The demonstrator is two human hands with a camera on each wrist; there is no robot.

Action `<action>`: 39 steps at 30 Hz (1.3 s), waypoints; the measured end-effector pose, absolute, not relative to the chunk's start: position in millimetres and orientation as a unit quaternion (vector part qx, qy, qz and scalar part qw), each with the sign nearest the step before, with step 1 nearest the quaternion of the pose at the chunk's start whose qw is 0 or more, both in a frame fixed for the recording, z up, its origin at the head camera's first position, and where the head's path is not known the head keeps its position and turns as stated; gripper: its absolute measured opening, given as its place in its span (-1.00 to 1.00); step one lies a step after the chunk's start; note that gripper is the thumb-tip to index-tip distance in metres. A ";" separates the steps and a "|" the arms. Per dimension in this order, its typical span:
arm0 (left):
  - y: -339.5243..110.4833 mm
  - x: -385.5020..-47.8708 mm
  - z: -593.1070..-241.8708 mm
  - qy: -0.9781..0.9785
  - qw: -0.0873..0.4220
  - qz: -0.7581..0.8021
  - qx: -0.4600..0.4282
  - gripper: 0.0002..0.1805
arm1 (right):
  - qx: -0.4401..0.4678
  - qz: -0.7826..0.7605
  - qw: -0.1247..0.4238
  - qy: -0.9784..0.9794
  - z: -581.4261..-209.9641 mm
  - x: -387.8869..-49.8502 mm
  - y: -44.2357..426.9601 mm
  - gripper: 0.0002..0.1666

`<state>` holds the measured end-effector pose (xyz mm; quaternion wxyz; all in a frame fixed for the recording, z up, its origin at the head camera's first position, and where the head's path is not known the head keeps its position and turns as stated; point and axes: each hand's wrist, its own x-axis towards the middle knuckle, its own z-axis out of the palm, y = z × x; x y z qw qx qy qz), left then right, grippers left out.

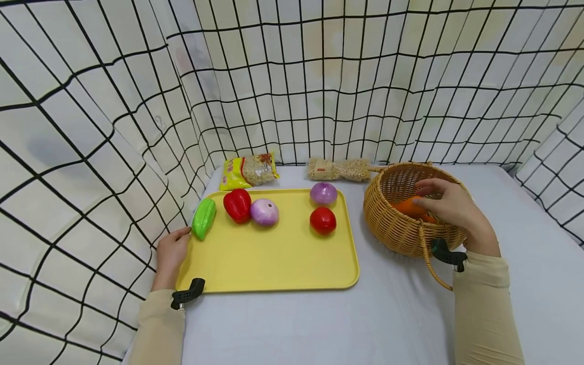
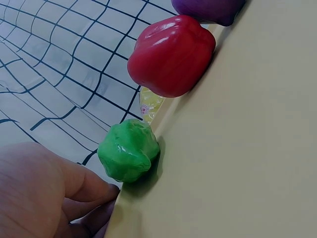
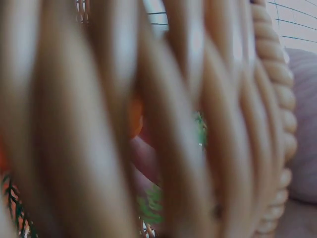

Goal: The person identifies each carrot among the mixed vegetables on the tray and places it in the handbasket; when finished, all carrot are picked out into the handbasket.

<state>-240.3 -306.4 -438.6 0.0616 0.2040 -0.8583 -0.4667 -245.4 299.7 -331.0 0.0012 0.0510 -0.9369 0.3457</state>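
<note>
My left hand [image 1: 172, 252] pinches the left rim of a yellow tray [image 1: 274, 263]. Close to those fingertips lies a glossy green ridged vegetable [image 1: 204, 218], seen end-on in the left wrist view. A red bell pepper [image 1: 238, 206] and a purple onion [image 1: 264, 212] sit beside each other on the tray. Farther right on it are a second purple onion [image 1: 323, 193] and a tomato [image 1: 323, 220]. Over the wicker basket [image 1: 392, 228], my right hand [image 1: 449, 203] reaches inside and holds an orange carrot [image 1: 409, 207]. Basket weave hides most of that hand in the right wrist view.
Behind the tray lie a yellow printed food bag [image 1: 248, 171] and a clear bag of pale grains [image 1: 339, 169]. The basket's handle [image 1: 429, 258] hangs toward the front. Black netting [image 1: 296, 91] over white cloth surrounds the table's back and left sides.
</note>
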 end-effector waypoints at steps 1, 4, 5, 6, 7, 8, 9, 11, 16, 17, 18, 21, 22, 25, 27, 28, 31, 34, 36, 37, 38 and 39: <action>-306.5 -240.7 -438.7 -0.859 0.060 -0.466 0.205 -0.52 | 0.047 0.355 0.005 -0.934 -331.1 -244.7 299.6 -0.31; -306.5 -241.6 -438.6 -0.860 0.057 -0.463 0.206 -0.52 | 0.030 0.379 0.022 -0.925 -330.4 -241.8 299.4 -0.34; -306.5 -241.7 -438.4 -0.859 0.056 -0.464 0.207 -0.52 | 0.023 0.382 0.028 -0.923 -329.7 -240.8 299.4 -0.35; -306.5 -242.0 -438.2 -0.859 0.055 -0.464 0.207 -0.52 | 0.017 0.383 0.036 -0.923 -328.9 -239.8 299.4 -0.35; -306.4 -242.2 -438.0 -0.860 0.055 -0.464 0.207 -0.52 | 0.011 0.384 0.043 -0.922 -327.9 -238.8 299.5 -0.35; -306.4 -242.6 -437.8 -0.860 0.055 -0.463 0.207 -0.52 | 0.004 0.386 0.050 -0.921 -326.8 -237.9 299.7 -0.34; -306.3 -242.8 -437.5 -0.860 0.056 -0.463 0.206 -0.52 | -0.002 0.387 0.056 -0.920 -325.6 -237.0 299.7 -0.33; -305.9 -243.1 -436.9 -0.859 0.057 -0.464 0.206 -0.52 | -0.008 0.386 0.070 -0.920 -323.2 -235.5 300.1 -0.33; -305.7 -243.3 -436.2 -0.860 0.057 -0.463 0.206 -0.52 | -0.009 0.391 0.107 -0.914 -316.7 -230.3 299.2 -0.37; -305.7 -243.3 -436.2 -0.860 0.057 -0.462 0.206 -0.52 | -0.008 0.394 0.113 -0.912 -315.4 -229.2 298.7 -0.38; -305.7 -243.3 -436.4 -0.861 0.058 -0.461 0.206 -0.52 | -0.010 0.397 0.118 -0.910 -314.0 -228.1 298.1 -0.39; -305.4 -243.2 -436.8 -0.862 0.062 -0.460 0.206 -0.53 | -0.014 0.406 0.132 -0.904 -310.6 -226.0 296.4 -0.42; -305.2 -243.2 -436.8 -0.861 0.063 -0.460 0.206 -0.53 | -0.014 0.411 0.135 -0.901 -309.8 -225.5 296.0 -0.43; -305.1 -243.0 -436.9 -0.862 0.064 -0.459 0.206 -0.53 | -0.012 0.420 0.124 -0.899 -308.6 -225.5 295.8 -0.42; -305.3 -242.9 -436.9 -0.861 0.063 -0.460 0.206 -0.53 | -0.006 0.417 0.099 -0.903 -309.4 -227.0 296.3 -0.38; -305.4 -242.8 -437.0 -0.861 0.061 -0.460 0.207 -0.53 | -0.010 0.414 0.086 -0.906 -310.1 -228.0 295.8 -0.37; -305.8 -242.7 -437.6 -0.860 0.056 -0.461 0.209 -0.53 | 0.000 0.387 0.052 -0.921 -312.2 -230.6 294.7 -0.34; -306.0 -242.7 -438.6 -0.860 0.055 -0.461 0.211 -0.53 | -0.004 0.368 0.047 -0.929 -315.0 -232.9 293.6 -0.34; -306.1 -242.6 -439.1 -0.860 0.055 -0.460 0.212 -0.53 | -0.002 0.363 0.052 -0.930 -315.9 -233.5 293.9 -0.34; -306.1 -242.5 -439.2 -0.861 0.056 -0.460 0.212 -0.53 | -0.006 0.364 0.054 -0.930 -316.4 -233.9 294.0 -0.34; -306.1 -242.5 -439.4 -0.860 0.056 -0.460 0.212 -0.53 | -0.010 0.363 0.057 -0.930 -316.8 -234.2 294.2 -0.33; -306.1 -242.5 -439.6 -0.860 0.056 -0.461 0.212 -0.53 | -0.013 0.359 0.058 -0.931 -316.7 -234.1 294.2 -0.32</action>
